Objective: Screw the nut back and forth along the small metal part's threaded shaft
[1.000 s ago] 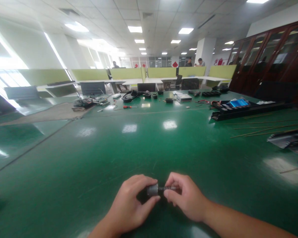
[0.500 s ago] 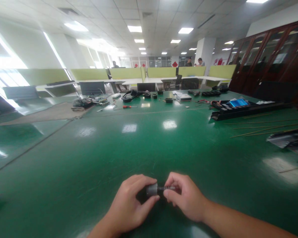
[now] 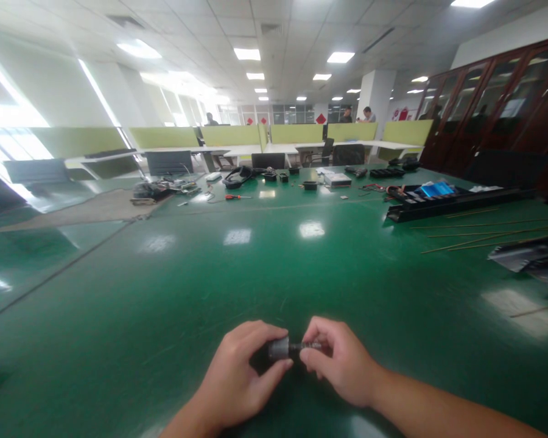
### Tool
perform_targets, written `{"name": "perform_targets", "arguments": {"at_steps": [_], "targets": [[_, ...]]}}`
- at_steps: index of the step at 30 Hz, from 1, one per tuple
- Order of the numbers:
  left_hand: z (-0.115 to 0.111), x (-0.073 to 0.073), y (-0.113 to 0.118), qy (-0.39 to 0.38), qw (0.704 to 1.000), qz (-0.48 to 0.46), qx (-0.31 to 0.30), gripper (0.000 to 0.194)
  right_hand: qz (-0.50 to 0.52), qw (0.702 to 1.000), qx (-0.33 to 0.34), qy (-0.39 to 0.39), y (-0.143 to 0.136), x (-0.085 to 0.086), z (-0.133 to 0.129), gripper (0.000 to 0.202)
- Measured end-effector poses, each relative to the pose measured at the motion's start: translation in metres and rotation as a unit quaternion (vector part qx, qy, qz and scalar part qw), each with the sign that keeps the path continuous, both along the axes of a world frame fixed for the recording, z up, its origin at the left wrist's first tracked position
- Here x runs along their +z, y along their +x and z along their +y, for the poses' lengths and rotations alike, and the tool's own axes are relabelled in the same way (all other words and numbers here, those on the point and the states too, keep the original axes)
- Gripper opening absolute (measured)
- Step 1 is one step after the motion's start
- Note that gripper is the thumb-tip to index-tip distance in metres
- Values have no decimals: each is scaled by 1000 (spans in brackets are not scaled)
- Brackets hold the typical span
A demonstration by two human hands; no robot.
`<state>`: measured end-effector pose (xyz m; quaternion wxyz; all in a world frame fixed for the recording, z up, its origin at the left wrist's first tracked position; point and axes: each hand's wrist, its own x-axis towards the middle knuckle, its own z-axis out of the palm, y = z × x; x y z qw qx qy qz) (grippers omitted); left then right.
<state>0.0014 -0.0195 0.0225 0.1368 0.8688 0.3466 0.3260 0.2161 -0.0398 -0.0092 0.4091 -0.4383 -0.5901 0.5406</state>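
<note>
My left hand (image 3: 242,374) is closed around a short grey metal-looking cylinder (image 3: 279,348), with fingers above it and the thumb below. A thin dark rod (image 3: 296,347) points right from the cylinder's end, in line with it. The rod's far part, with pale marks on it, is pinched between the thumb and fingers of my right hand (image 3: 340,362). Both pieces lie level just over the green tabletop (image 3: 237,280), near its front edge. I cannot tell whether rod and cylinder are one piece or two, and my fingers hide part of each.
A red-handled screwdriver (image 3: 232,196), small black boxes (image 3: 309,185) and a cable heap (image 3: 153,190) lie on the table's far side. At right are a long black tray (image 3: 438,205), thin rods (image 3: 479,237) and dark sheet-like pieces (image 3: 530,255). People stand far behind the partitions.
Both hands keep nearly the same place and grip on the cylinder and rod. The whole view has shifted very slightly.
</note>
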Motion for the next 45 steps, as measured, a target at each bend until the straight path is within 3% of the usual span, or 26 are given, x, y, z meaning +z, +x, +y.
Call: {"name": "perform_targets", "arguments": {"at_steps": [45], "targets": [[4,0,-5,13,1000,1,17,23,-15,999,-35,13,-1,4,-1,9]]}}
